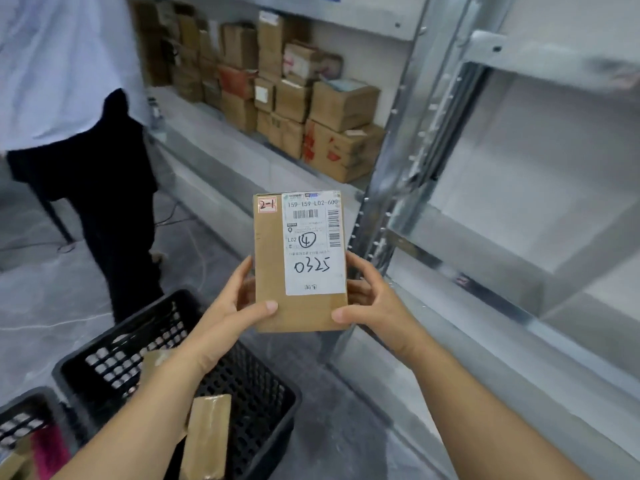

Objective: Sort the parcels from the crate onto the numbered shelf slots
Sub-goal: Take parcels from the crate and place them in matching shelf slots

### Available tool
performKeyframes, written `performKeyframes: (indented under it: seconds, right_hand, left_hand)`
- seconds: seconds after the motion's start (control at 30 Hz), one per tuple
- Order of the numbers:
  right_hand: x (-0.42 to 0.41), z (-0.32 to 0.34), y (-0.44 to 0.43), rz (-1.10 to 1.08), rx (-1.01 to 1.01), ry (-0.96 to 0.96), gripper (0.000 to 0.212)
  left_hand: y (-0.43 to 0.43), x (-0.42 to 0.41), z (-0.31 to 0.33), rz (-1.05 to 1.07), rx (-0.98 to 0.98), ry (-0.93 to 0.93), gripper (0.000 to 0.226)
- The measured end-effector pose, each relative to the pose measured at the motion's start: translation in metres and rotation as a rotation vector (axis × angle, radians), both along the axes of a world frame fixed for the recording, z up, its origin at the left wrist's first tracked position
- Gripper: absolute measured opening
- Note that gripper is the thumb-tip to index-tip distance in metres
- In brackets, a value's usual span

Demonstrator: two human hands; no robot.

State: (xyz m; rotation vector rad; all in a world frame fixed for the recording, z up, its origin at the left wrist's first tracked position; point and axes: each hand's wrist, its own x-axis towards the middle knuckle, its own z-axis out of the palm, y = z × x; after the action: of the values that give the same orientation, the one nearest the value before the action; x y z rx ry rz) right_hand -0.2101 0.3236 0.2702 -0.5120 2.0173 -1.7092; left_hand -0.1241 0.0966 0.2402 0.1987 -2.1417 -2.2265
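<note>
Grey floor, metal shelf [391,188] on right, boxes [311,109] stacked on its far bay, blurred. Both forearms reach up from bottom edge. Left hand [228,313] and right hand [374,303] hold parcel [270,271] upright in mid-air above crate [104,358], label facing camera. Fingers clamped on parcel: thumbs [270,306] pressed on lower front face, the rest wrapped round side edges, tips hidden behind. Label reads 0325, circled 4; small print unreadable. Two more parcels [207,434] in crate, partly hidden by left arm. Second crate [20,417] cut off lower left. Person [114,188] stands at left, upper body cut off.
</note>
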Motion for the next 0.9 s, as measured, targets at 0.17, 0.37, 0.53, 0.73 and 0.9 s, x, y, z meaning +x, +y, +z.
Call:
performKeyframes:
  seconds: [0.17, 0.37, 0.53, 0.73, 0.9]
  right_hand:
    - [0.012, 0.019, 0.076, -0.147, -0.012, 0.046, 0.094]
    - [0.030, 0.026, 0.148, -0.271, -0.003, 0.082, 0.098]
    - [0.041, 0.030, 0.197, -0.342, -0.005, 0.125, 0.098]
    - [0.041, 0.034, 0.236, -0.392, 0.027, 0.150, 0.103]
    - [0.025, 0.036, 0.253, -0.420, 0.096, 0.181, 0.113]
  left_hand:
    - [0.049, -0.017, 0.010, -0.094, -0.085, 0.012, 0.098]
    - [0.108, -0.023, 0.019, -0.198, -0.237, -0.002, 0.090]
    - [0.153, -0.031, 0.032, -0.216, -0.433, 0.056, 0.077]
    - [0.186, -0.044, 0.046, -0.248, -0.626, 0.110, 0.079]
    - [0.203, -0.064, 0.047, -0.282, -0.731, 0.141, 0.079]
